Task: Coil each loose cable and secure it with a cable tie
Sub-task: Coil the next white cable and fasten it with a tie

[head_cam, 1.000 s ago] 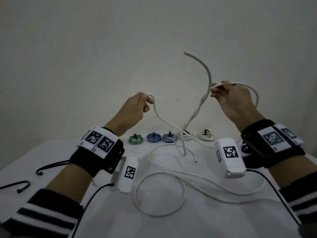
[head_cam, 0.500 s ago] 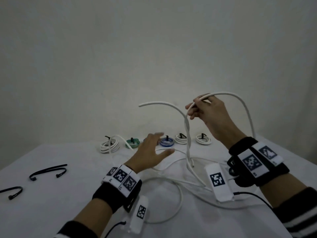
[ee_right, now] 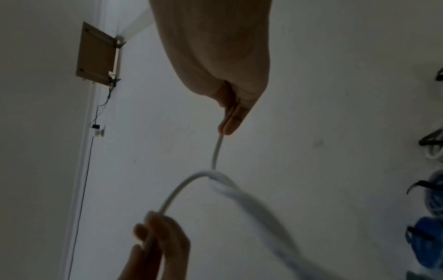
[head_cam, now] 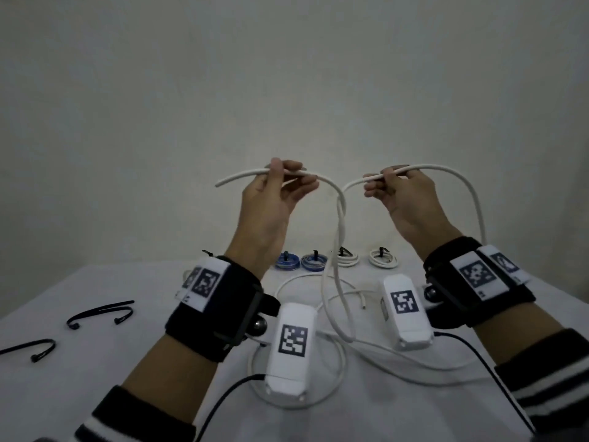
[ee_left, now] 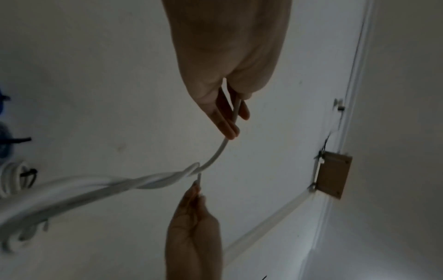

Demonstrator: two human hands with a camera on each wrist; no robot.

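A long white cable [head_cam: 340, 231] is held up above the table between both hands. My left hand [head_cam: 288, 173] pinches it near its free end, which sticks out to the left. My right hand [head_cam: 379, 181] pinches another stretch at the same height. Between the hands, two strands twist round each other and hang down to loose loops on the table. The left wrist view shows my left hand [ee_left: 233, 121] holding the cable [ee_left: 215, 155]. In the right wrist view, my right hand [ee_right: 228, 123] holds the cable [ee_right: 217, 149]. Black cable ties [head_cam: 98, 314] lie at the left.
Tied coils stand in a row at the table's back: two blue [head_cam: 287, 261] and two white [head_cam: 384, 259]. Another black tie [head_cam: 35, 347] lies near the left edge. The table [head_cam: 95, 393] has a white cover. A plain wall stands close behind.
My left hand let go of the cable, dropped open over the table, then rose and pinched the cable near its free end. My right hand kept its hold throughout.
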